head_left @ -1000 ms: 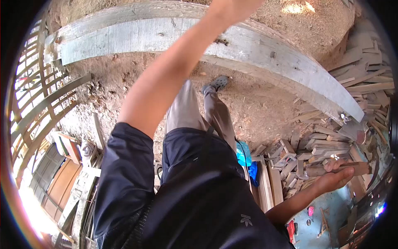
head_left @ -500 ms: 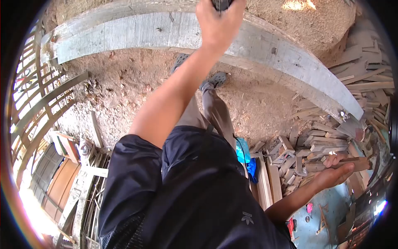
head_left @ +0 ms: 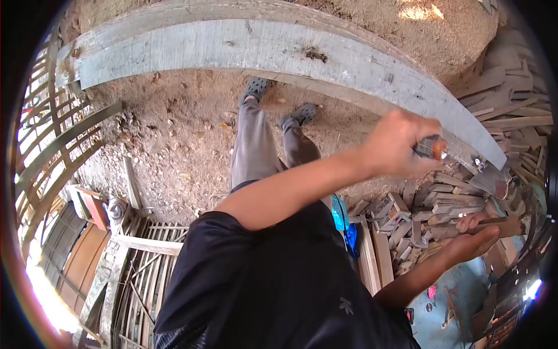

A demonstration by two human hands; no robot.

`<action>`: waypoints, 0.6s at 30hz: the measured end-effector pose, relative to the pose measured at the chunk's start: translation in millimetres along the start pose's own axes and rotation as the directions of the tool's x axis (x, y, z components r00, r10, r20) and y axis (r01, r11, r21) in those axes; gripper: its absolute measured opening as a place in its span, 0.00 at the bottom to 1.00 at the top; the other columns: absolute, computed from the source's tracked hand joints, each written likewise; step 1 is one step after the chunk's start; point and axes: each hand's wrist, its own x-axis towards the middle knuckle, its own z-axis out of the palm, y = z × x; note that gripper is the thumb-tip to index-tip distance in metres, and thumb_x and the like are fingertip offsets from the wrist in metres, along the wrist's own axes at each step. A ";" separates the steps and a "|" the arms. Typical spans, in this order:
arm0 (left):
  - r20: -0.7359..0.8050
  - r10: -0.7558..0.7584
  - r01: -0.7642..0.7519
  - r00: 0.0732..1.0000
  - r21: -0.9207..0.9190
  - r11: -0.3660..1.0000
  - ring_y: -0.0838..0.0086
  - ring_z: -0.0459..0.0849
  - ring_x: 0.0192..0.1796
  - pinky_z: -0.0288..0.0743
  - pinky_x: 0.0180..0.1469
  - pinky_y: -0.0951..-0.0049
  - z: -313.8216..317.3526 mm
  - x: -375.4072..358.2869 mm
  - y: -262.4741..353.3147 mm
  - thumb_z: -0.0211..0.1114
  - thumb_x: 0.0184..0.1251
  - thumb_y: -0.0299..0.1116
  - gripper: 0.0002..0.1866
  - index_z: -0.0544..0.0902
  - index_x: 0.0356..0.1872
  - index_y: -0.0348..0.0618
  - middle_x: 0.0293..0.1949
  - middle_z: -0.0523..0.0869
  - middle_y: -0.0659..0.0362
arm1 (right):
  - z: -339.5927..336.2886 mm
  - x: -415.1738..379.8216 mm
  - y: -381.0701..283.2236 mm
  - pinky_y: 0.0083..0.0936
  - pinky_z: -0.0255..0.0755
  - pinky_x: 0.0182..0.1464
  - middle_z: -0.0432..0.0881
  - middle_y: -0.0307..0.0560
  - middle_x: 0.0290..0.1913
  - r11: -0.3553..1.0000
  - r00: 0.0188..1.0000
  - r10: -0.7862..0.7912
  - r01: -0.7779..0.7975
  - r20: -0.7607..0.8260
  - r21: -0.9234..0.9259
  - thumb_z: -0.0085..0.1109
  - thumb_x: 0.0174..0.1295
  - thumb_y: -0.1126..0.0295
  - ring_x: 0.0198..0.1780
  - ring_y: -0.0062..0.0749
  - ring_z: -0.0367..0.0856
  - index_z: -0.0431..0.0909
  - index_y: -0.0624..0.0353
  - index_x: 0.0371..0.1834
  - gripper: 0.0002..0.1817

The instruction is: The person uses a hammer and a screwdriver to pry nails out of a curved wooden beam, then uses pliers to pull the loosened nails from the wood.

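My left hand (head_left: 401, 142) is closed around a hand tool (head_left: 430, 148) with a dark grip and an orange-brown end. The rest of that tool is hidden by the fist. It is held in the air in front of the long grey curved beam (head_left: 244, 46), toward its right part. Farther right, my right hand (head_left: 474, 241) grips a flat piece of wood (head_left: 510, 225), its fingers along one side and its thumb side along the other. Below and beyond that hand lies a heap of wood offcuts (head_left: 453, 200).
Bare earth (head_left: 174, 128) lies around my feet. A wooden slat fence (head_left: 43, 134) stands at the left. Boards (head_left: 367, 256) and a blue bag (head_left: 351, 235) lie beside my body. More scrap wood (head_left: 523, 104) is piled at the far right, near a bluish floor (head_left: 465, 285).
My left hand has swung from above the curved beam down and to the right, carrying the tool toward my right hand. My right hand stays almost in place with the wood.
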 end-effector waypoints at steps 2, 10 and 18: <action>-0.048 0.098 -0.094 0.994 0.069 0.993 0.75 0.84 0.23 0.80 0.28 0.73 -20.8 11.2 -10.1 0.71 0.50 0.27 0.03 0.85 0.27 0.43 0.23 0.86 0.61 | -2.6 -5.9 8.1 0.18 0.59 0.21 0.68 0.40 0.24 1.000 1.000 0.027 -0.027 0.008 -0.003 0.49 0.72 0.37 0.19 0.20 0.64 0.67 0.65 0.50 0.34; 0.233 0.404 -0.467 0.884 0.424 0.776 0.73 0.83 0.23 0.76 0.23 0.72 -56.6 9.2 -58.9 0.78 0.49 0.40 0.13 0.82 0.27 0.49 0.23 0.85 0.65 | 14.3 -21.3 16.4 0.18 0.59 0.21 0.67 0.38 0.23 0.994 0.991 0.113 -0.113 0.069 0.006 0.47 0.74 0.37 0.19 0.18 0.63 0.66 0.63 0.55 0.34; 0.308 0.401 -0.500 0.863 0.403 0.766 0.74 0.83 0.24 0.77 0.26 0.73 -97.6 2.0 -55.9 0.76 0.55 0.43 0.13 0.81 0.26 0.50 0.22 0.81 0.67 | 28.5 -27.9 14.0 0.18 0.59 0.20 0.67 0.39 0.24 0.991 0.985 0.131 -0.133 0.112 0.013 0.47 0.75 0.40 0.20 0.19 0.63 0.66 0.64 0.59 0.33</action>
